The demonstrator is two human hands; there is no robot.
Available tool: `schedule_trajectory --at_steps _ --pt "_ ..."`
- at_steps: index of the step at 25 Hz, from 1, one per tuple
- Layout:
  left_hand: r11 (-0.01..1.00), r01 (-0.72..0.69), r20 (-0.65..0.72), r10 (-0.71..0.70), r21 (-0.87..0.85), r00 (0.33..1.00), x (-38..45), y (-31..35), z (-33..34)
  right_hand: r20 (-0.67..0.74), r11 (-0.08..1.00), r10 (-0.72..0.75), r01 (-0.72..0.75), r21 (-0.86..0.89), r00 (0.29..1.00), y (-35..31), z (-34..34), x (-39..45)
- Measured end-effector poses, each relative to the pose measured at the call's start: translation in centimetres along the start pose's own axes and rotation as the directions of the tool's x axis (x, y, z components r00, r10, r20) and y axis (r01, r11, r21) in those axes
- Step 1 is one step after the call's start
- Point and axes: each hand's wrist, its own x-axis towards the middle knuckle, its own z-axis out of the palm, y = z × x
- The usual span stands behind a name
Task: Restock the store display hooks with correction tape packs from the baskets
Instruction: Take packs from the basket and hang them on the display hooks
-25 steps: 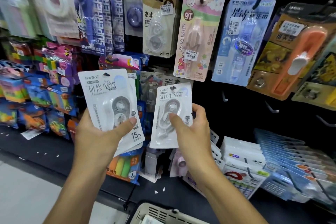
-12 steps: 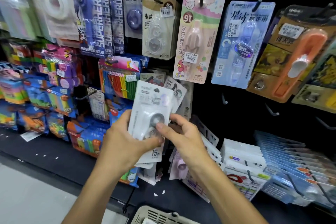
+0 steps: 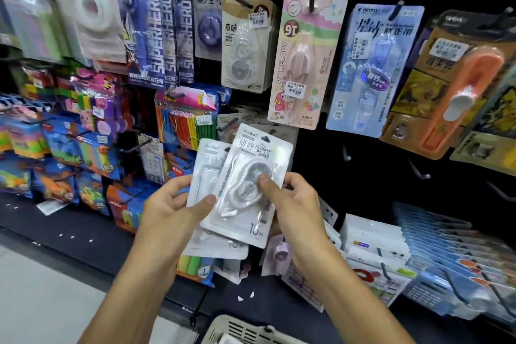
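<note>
In front of the hooks (image 3: 346, 153) | left hand (image 3: 173, 212) gripping stack (image 3: 209, 170), right hand (image 3: 296, 204) pinching top pack (image 3: 251, 176) | packs are fanning, slick blister could be slipping toward basket (image 3: 223, 327)

Both hands hold white correction tape packs in front of the display hooks. The left hand (image 3: 170, 212) grips the rear packs (image 3: 205, 173), thumb on their lower edge. The right hand (image 3: 296, 207) pinches the tilted front pack (image 3: 251, 176), thumb on its blister. A basket (image 3: 237, 329) sits below.
</note>
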Motion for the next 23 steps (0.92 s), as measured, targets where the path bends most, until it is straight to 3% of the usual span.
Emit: schedule_trajectory --at_steps 2,5,10,11,13,15,16,18,20,23 --pt "0.990 -0.079 -0.155 0.097 0.118 0.983 0.0 0.0 -0.2 -0.031 0.996 -0.042 0.039 -0.075 0.999 0.3 -0.2 0.0" --pt "0.992 -0.118 -0.293 0.123 0.033 0.948 0.3 0.3 -1.0 -0.106 0.971 -0.101 0.075 -0.229 0.989 0.3 -0.5 0.9" --pt "0.981 -0.188 -0.283 0.170 -0.037 0.944 1.0 0.2 -1.1 -0.266 0.837 -0.071 -0.087 -0.540 0.961 -0.8 0.4 4.8" --pt "0.982 -0.182 -0.257 0.164 -0.047 0.952 1.2 0.2 -0.8 -0.257 0.824 -0.118 -0.050 -0.564 0.959 -0.8 0.4 4.5" --pt "0.984 -0.179 -0.157 0.176 -0.004 0.972 1.7 0.6 0.0 -0.054 0.917 -0.218 0.185 -0.352 0.975 -0.1 0.0 2.7" --pt "0.968 -0.232 0.006 0.232 0.094 0.973 1.9 0.9 0.8 0.230 0.967 -0.231 0.249 -0.052 0.945 1.1 -0.2 0.1" --pt "0.954 -0.264 0.077 0.255 0.142 0.964 1.8 0.8 1.3 0.271 0.961 -0.261 0.277 -0.021 0.926 1.5 -0.4 -0.6" --pt "0.886 -0.338 0.111 0.320 0.316 0.941 1.7 0.0 2.1 0.201 0.951 -0.296 0.307 -0.024 0.934 1.4 -0.8 -0.3" --pt "0.747 -0.376 0.046 0.422 0.548 0.905 1.8 -0.8 2.6 0.144 0.966 -0.252 0.258 -0.020 0.957 0.9 -1.3 0.6" --pt "0.586 -0.417 0.058 0.532 0.695 0.845 2.8 -0.4 3.3 0.113 0.977 -0.171 0.183 -0.105 0.979 0.3 -1.2 1.0"
